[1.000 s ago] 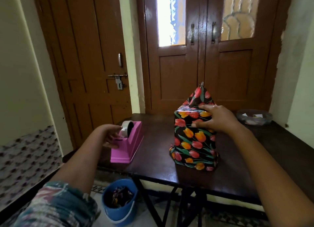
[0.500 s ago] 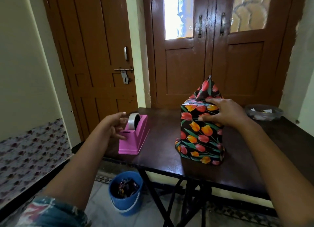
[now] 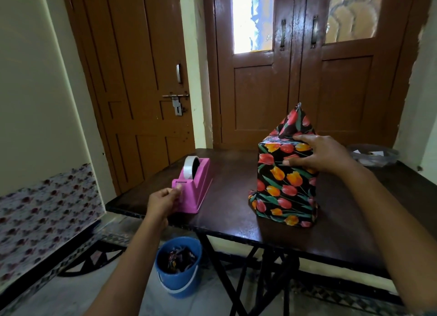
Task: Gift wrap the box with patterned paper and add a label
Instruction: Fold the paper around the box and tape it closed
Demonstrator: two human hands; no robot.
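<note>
Pink dispenser [image 3: 197, 190] left of centre, left hand [image 3: 163, 201] pinching its tape [image 3: 189, 168]; right hand [image 3: 319, 153] grips wrapped box [image 3: 283, 192]; blue bucket [image 3: 179, 283] beneath worktop [image 3: 231, 217].

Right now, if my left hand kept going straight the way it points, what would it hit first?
The pink tape dispenser: your left hand points at its near end, fingertips apparently touching it, though depth is unclear.

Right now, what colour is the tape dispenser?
The tape dispenser is pink, with a clear tape roll; the head view shows it best.
</note>
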